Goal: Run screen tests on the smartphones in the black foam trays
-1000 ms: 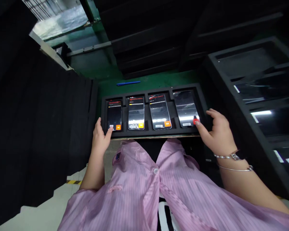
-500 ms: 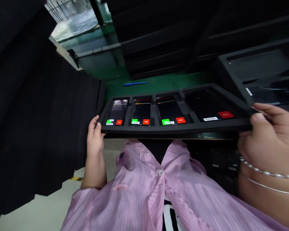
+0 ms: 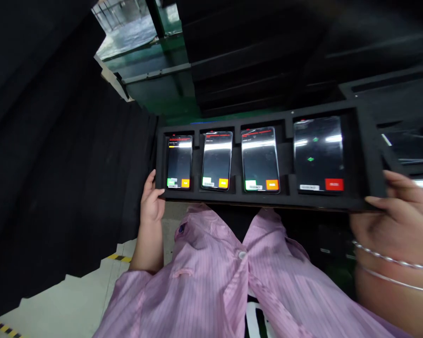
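Observation:
A long black foam tray [image 3: 264, 201] is held up in front of my body, its face tilted toward me. My left hand [image 3: 152, 199] grips its left end, the thumb over the front edge. Around the right end my right hand [image 3: 403, 202] is closed, thumb on the front corner. Smartphones with lit screens lie in separate slots: a narrow phone [image 3: 179, 162] at the left, two phones [image 3: 216, 160] [image 3: 260, 159] in the middle, and a wider device [image 3: 318, 155] at the right. Green and red or orange boxes and barcode labels show on their lower edges.
Behind the tray lies a green work surface [image 3: 232, 115]. Another black tray [image 3: 398, 98] with dark devices stands at the back right. Black curtains [image 3: 66, 164] hang at the left and behind. Yellow-black tape [image 3: 120, 257] marks the floor.
The tray has been raised and tipped toward me, so its screens show more fully and carry bright reflections. The blue pen behind it is now mostly hidden.

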Demonstrator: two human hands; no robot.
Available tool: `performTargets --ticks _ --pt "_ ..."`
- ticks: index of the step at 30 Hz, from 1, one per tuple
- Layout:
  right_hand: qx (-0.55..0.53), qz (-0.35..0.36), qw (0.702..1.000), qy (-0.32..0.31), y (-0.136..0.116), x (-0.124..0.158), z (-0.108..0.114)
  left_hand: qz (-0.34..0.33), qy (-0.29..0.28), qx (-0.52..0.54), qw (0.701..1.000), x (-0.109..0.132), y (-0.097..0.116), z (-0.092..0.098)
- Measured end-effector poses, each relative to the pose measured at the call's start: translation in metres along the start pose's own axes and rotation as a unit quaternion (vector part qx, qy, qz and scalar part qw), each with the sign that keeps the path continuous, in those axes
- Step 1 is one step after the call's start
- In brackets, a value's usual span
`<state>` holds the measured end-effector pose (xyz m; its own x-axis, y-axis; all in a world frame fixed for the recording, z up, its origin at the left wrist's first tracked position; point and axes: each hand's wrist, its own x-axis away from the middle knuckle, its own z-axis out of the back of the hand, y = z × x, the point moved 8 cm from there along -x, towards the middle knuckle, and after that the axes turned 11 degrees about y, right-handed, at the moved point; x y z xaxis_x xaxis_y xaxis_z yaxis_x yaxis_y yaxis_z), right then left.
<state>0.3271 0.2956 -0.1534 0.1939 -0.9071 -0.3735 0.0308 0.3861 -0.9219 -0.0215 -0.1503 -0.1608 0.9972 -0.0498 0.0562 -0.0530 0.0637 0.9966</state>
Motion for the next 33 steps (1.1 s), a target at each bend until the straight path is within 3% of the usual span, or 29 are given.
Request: performTargets --ticks 4,6,12,18,22,25,29,33 --pt "-0.018 -0.221 0.972 0.079 0.039 0.019 -0.004 -0.033 -0.001 -0.053 0.998 -0.002 -0.007 -0.001" --pt "-0.006 -0.270 0.960 0.077 0.045 0.023 -0.008 -0.032 0.007 -0.056 0.998 -0.003 -0.010 -0.002" --pt "0.041 -0.280 0.959 0.028 0.049 0.021 -0.012 -0.038 0.048 -0.070 0.996 0.000 0.004 -0.002" --pt "0.058 -0.274 0.960 0.019 0.054 0.016 -0.011 -0.116 0.071 0.014 0.991 0.027 0.059 -0.003" --pt "0.046 -0.287 0.956 0.039 0.057 0.016 -0.011 -0.201 0.089 0.061 0.974 0.051 0.099 -0.003" --pt "0.021 -0.308 0.949 0.057 0.056 0.017 -0.011 -0.242 0.078 0.071 0.965 0.063 0.118 -0.006" --pt "-0.041 -0.324 0.942 0.077 0.049 0.017 -0.012 -0.303 0.073 0.082 0.947 0.066 0.128 -0.004" --pt "-0.112 -0.324 0.934 0.097 0.046 0.015 -0.011 -0.321 0.086 0.106 0.937 0.062 0.123 0.006"
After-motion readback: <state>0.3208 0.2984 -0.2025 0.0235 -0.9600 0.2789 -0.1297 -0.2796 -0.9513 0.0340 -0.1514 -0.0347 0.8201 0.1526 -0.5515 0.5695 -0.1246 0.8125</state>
